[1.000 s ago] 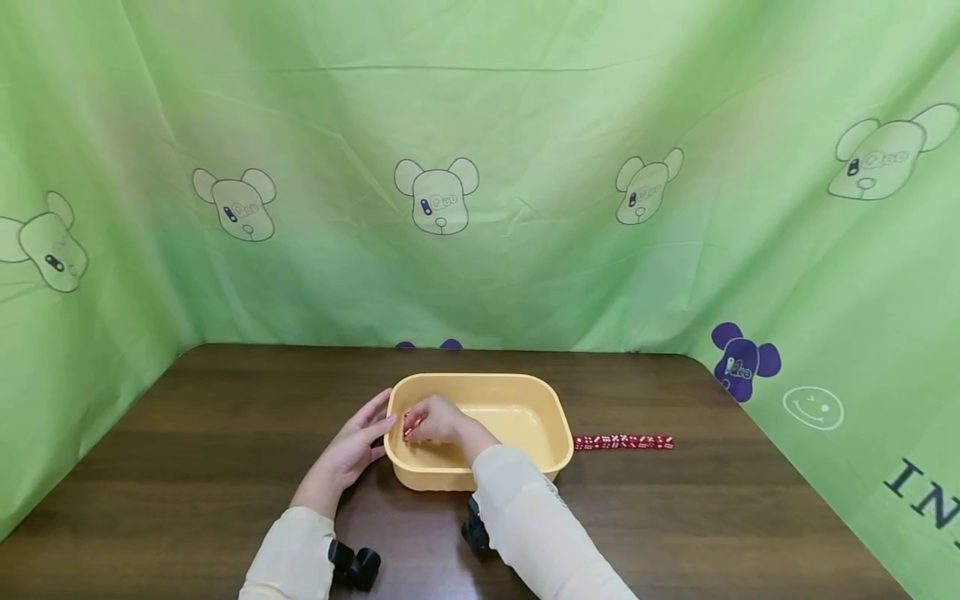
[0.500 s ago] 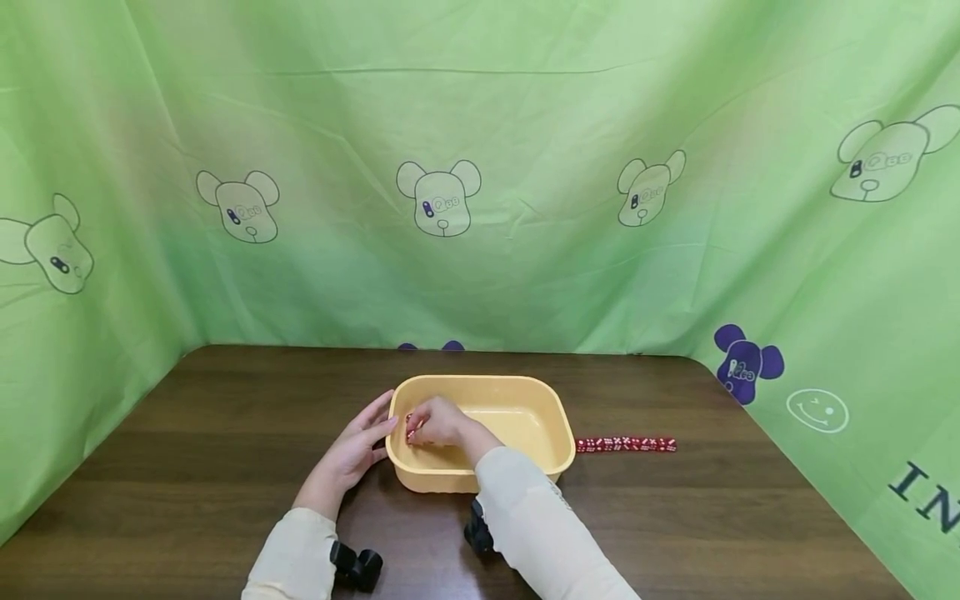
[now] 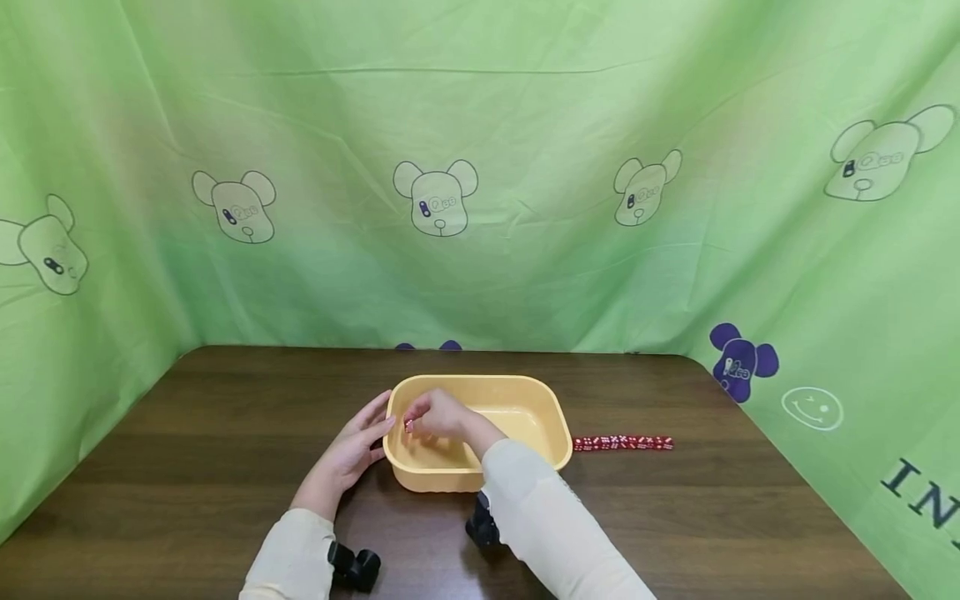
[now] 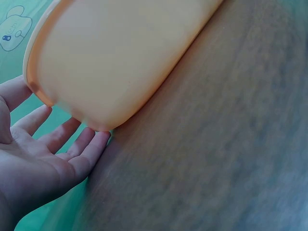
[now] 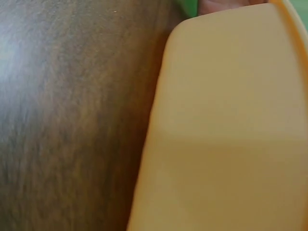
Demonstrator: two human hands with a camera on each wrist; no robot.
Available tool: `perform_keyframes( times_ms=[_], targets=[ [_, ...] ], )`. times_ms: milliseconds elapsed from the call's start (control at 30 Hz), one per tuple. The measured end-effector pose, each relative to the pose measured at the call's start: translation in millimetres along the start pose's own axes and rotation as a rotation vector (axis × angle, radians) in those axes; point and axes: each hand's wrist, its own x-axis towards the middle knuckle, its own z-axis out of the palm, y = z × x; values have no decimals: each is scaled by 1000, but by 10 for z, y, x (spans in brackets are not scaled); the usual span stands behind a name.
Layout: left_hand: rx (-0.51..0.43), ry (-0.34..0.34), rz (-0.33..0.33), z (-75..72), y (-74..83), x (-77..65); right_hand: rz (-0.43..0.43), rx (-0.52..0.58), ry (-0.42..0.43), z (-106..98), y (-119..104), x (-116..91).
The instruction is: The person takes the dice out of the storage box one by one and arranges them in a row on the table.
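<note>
A yellow plastic tub [image 3: 525, 417] stands on the brown table. Inside its left end, my right hand [image 3: 442, 414] pinches red dice [image 3: 408, 426] with white pips; the fingers mostly hide how many. Against the tub's left wall rests my left hand [image 3: 351, 450], thumb near the rim. In the left wrist view the fingers of that left hand [image 4: 45, 154] are spread and nearly straight, their tips touching the tub [image 4: 110, 62]. The right wrist view is mostly the tub's outer wall [image 5: 231, 115], which hides the right hand there.
To the right of the tub, a straight row of red dice [image 3: 622, 443] lies on the wooden table [image 3: 675, 525], its left end close to the tub wall. A green curtain [image 3: 510, 283] with bear drawings hangs behind and beside the table. Black wrist cameras [image 3: 354, 567] sit on the sleeves.
My right hand has risen slightly and drawn a little back to the right within the tub, with less red showing at its fingertips. The left hand stays at the tub's side.
</note>
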Motion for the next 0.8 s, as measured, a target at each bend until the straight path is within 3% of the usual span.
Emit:
perform_keyframes(
  times_ms=[233,533,800],
  targets=[
    [6,-4,-4,2,1,-4,-84,-61,15,-134,-61,-56],
    [9,5,-14,6,9,1,-150,-63,57,-379,-85,-160],
    [10,22,-13,17,17,2,-208,-8,79,-667,-139,-414]
  ],
)
